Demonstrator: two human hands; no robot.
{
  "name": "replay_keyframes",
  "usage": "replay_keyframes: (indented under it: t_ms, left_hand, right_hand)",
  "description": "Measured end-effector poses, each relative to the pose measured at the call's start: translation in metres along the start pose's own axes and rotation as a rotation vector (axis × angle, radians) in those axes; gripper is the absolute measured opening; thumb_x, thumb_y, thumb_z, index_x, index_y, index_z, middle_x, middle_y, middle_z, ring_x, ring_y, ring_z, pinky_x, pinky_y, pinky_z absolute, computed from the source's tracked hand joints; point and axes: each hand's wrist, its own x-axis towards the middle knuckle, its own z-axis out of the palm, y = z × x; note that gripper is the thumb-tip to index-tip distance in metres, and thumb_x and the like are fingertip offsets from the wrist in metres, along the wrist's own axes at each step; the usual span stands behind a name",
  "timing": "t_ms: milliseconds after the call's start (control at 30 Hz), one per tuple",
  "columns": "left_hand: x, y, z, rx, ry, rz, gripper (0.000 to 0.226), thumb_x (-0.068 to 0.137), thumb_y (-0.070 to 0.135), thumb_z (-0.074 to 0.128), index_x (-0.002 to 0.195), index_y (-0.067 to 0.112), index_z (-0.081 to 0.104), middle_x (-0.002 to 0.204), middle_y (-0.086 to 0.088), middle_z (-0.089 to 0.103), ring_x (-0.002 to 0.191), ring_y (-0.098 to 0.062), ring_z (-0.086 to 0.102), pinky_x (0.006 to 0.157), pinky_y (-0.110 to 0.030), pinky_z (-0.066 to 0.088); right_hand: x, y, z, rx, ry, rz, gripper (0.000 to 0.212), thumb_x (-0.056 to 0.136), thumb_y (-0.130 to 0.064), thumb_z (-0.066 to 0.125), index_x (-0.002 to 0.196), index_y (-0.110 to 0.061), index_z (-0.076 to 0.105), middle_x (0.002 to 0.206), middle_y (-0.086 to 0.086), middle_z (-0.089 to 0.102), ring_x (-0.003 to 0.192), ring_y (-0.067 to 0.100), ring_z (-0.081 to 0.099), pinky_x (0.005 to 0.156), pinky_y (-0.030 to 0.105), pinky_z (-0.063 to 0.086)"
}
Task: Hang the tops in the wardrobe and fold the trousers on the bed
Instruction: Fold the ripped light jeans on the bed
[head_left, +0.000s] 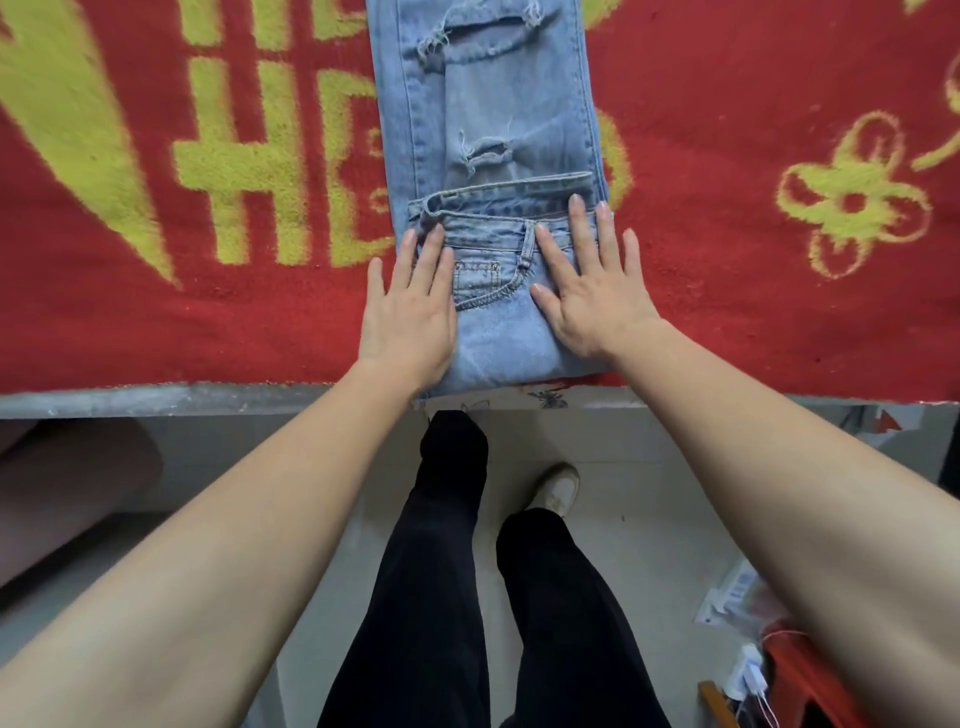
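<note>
Now both hands flat, left hand and right hand pressing folded jeans, red blanket

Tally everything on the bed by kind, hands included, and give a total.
1 pair of jeans
1 red blanket
2 hands: left hand, right hand, both pressing flat on the jeans
Total: 4
</note>
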Motion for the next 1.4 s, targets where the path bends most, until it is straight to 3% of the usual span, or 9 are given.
replay_keyframes:
  t_ms: [100,200,333,400,600,733,900,1167,1400]
  left_hand:
    - [-0.009,0.020,-0.008,-0.157,0.140,-0.024,0.055,0.098,0.028,0.035,0.149,0.006,0.034,0.162,-0.012,0.017,0.150,-0.029,0.013,0.118,-0.053,0.019]
    - [-0.029,0.025,-0.001,-0.181,0.285,0.176,0.059,0.086,0.029,0.046,0.139,0.003,0.048,0.156,-0.022,0.029,0.145,-0.037,0.027,0.113,-0.056,0.026]
    - [-0.047,0.015,0.020,0.085,-0.059,0.233,0.093,0.084,0.046,0.052,0.156,0.010,0.006,0.163,-0.018,-0.005,0.150,-0.036,-0.004,0.120,-0.052,0.007]
    - [-0.047,0.013,0.027,0.153,-0.085,0.204,0.097,0.087,0.026,0.058,0.155,0.013,-0.009,0.163,-0.014,-0.013,0.150,-0.033,-0.009,0.122,-0.048,0.005]
    - [-0.042,0.026,0.009,-0.114,-0.067,0.107,0.083,0.082,-0.011,0.057,0.153,0.008,0.018,0.164,-0.009,0.006,0.151,-0.029,0.007,0.120,-0.043,0.018]
    - [-0.069,0.031,-0.019,-0.279,-0.144,0.012,0.069,0.080,-0.003,0.057,0.143,0.012,0.034,0.148,-0.011,0.039,0.134,-0.034,0.042,0.097,-0.046,0.043]
    - [-0.137,0.049,-0.048,-0.354,-0.206,-0.046,0.055,0.078,0.004,0.051,0.130,0.019,0.045,0.115,-0.014,0.061,0.103,-0.037,0.058,0.073,-0.035,0.040]
    - [-0.193,0.059,-0.065,-0.668,-0.107,-0.226,0.030,0.076,0.007,0.054,0.102,0.021,0.054,0.103,-0.001,0.058,0.096,-0.022,0.057,0.071,-0.031,0.041]
    - [-0.133,0.016,-0.078,-1.168,0.170,-0.566,0.023,0.080,0.015,0.064,0.103,0.018,0.061,0.100,-0.004,0.067,0.085,-0.018,0.064,0.063,-0.028,0.055]
  right_hand:
    - [-0.021,-0.006,0.001,0.020,0.249,-0.068,0.071,0.100,-0.055,0.031,0.158,-0.017,0.018,0.164,0.023,0.002,0.152,0.039,0.002,0.122,0.054,0.007]
    - [-0.053,-0.008,0.018,0.027,0.389,-0.184,0.082,0.089,-0.053,0.047,0.155,-0.008,0.027,0.161,0.028,0.011,0.150,0.043,0.010,0.122,0.055,0.012]
    - [-0.081,-0.006,0.043,-0.119,0.139,-0.108,0.110,0.070,-0.044,0.062,0.158,-0.006,0.007,0.161,0.028,-0.008,0.150,0.044,-0.008,0.122,0.054,0.009]
    - [-0.076,-0.008,0.043,-0.130,0.108,-0.071,0.110,0.075,-0.037,0.068,0.158,-0.007,0.003,0.162,0.026,-0.011,0.150,0.043,-0.010,0.122,0.052,0.012]
    - [-0.061,-0.011,0.018,-0.025,0.081,-0.097,0.080,0.084,-0.016,0.063,0.152,-0.007,0.023,0.160,0.028,0.014,0.149,0.042,0.013,0.113,0.048,0.032]
    - [-0.082,-0.002,-0.009,0.127,0.055,-0.173,0.075,0.077,-0.024,0.070,0.143,-0.011,0.036,0.143,0.016,0.042,0.136,0.033,0.036,0.104,0.044,0.043]
    - [-0.151,-0.003,-0.031,0.283,-0.055,-0.199,0.060,0.077,-0.031,0.071,0.131,-0.013,0.052,0.133,0.012,0.043,0.110,0.037,0.058,0.094,0.041,0.049]
    - [-0.209,0.011,-0.040,0.381,-0.126,-0.191,0.065,0.078,-0.040,0.067,0.138,-0.021,0.049,0.124,0.012,0.052,0.116,0.032,0.054,0.097,0.038,0.046]
    - [-0.151,0.032,-0.063,0.805,0.006,0.026,0.065,0.079,-0.045,0.071,0.135,-0.023,0.049,0.125,-0.001,0.056,0.115,0.019,0.053,0.088,0.026,0.037]
